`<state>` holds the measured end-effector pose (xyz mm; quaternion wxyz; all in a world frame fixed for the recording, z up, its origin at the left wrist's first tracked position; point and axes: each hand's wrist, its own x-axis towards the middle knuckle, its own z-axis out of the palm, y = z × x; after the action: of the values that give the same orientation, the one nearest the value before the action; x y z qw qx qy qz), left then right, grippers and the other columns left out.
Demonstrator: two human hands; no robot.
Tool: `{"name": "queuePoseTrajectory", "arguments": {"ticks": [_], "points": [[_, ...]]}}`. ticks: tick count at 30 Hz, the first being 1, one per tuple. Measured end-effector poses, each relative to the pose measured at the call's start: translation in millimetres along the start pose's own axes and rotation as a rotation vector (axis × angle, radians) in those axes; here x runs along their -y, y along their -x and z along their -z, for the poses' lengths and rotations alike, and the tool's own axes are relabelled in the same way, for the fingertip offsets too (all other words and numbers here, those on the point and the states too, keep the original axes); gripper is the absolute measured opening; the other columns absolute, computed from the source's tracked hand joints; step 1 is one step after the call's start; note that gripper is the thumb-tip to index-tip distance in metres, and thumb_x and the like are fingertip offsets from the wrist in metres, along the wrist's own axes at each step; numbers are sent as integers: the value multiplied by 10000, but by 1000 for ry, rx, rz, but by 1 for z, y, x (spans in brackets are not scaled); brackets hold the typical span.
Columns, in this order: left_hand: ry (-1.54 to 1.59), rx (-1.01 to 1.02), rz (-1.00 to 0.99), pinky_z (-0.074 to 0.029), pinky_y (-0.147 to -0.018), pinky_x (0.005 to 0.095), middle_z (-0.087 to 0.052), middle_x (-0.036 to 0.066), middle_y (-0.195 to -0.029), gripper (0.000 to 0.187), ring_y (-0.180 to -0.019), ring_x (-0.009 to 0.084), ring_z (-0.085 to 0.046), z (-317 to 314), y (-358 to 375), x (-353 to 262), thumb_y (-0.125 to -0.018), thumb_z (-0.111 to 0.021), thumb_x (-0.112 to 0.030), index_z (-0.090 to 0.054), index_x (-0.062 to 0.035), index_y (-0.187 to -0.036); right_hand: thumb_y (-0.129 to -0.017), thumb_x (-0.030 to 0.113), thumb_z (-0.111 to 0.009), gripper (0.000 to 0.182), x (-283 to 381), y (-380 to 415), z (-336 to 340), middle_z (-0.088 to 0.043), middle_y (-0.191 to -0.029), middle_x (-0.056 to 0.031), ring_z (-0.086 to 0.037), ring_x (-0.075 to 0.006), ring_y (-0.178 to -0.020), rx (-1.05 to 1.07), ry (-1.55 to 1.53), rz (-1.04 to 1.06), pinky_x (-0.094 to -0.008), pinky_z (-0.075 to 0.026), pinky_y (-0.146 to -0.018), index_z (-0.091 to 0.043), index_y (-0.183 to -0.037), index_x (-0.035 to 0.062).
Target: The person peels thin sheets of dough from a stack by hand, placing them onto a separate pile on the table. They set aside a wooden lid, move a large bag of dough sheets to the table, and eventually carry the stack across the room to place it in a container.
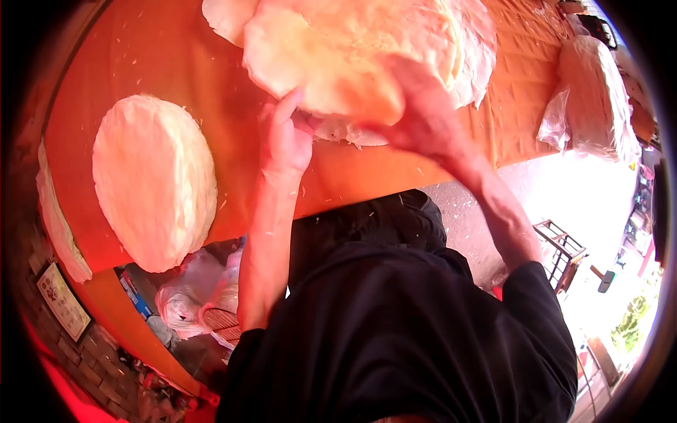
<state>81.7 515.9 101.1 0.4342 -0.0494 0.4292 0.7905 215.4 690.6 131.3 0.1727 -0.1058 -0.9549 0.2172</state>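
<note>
A broad, layered pad of pale wadding (338,60), perhaps silk or cotton floss, lies at the far middle of an orange-covered table (338,180). At its near edge is my left hand (288,137), with one finger raised against the rim and the others curled in at the edge, apparently gripping it. My right hand (423,109) rests over the pad's near right part; motion blur hides how its fingers lie. Below the rim between the hands, a loose tuft of wadding (350,132) shows. To the left, apart from both hands, sits a separate oval wadding pad (151,180).
A plastic-wrapped pale bundle (592,99) stands at the table's right end. Another pale strip (60,218) hangs at the left edge. Beneath the table are plastic bags (190,299). A metal frame stool (560,250) stands on the floor at right.
</note>
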Motion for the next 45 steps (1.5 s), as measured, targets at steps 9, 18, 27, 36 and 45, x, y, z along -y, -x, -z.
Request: {"name": "queuePoseTrajectory", "arguments": {"ticks": [9,18,27,36,45], "points": [[-92,-97,-17,-524,-870,392,-605,153,-1082,305,-987,280,-630,10,15,6,-948,-581,-258,-522,-4,-1105,-838,88,-559,184,-6,-115,74,-657,-854,-39,-631,-154,-763,547,485,76,-282,-493,-622,-664,-986,63],[-367,-353,6,-536,-793,339,-616,136,-1023,352,-895,226,-640,44,32,16,-948,-564,-201,-500,31,-1204,-821,198,-678,208,-46,-122,197,-654,-789,-40,-618,-142,-713,-319,-854,-221,-271,-485,-609,-687,-869,-4],[-27,-120,162,-476,-942,411,-601,140,-1125,465,-1053,268,-587,46,24,29,-988,-459,-389,-498,-14,-1259,-856,122,-643,89,-138,42,-42,-599,-813,30,-563,-109,-706,-167,-1440,-1093,-251,-460,-592,-652,-929,72],[101,-30,166,-454,-1002,447,-495,124,-1353,502,-1219,288,-501,29,22,40,-985,-483,-343,-393,-47,-1380,-831,45,-653,319,-44,55,-43,-632,-1000,-125,-648,-277,-882,-473,-1577,-1263,-447,-568,-710,-568,-1125,-45],[33,-203,84,-541,-856,395,-558,88,-1244,455,-1101,241,-577,19,11,48,-893,-604,-70,-455,-43,-1322,-888,294,-663,396,-24,64,-23,-664,-861,-136,-680,-248,-736,138,-1511,-1304,-367,-570,-605,-606,-1066,-55]]}}
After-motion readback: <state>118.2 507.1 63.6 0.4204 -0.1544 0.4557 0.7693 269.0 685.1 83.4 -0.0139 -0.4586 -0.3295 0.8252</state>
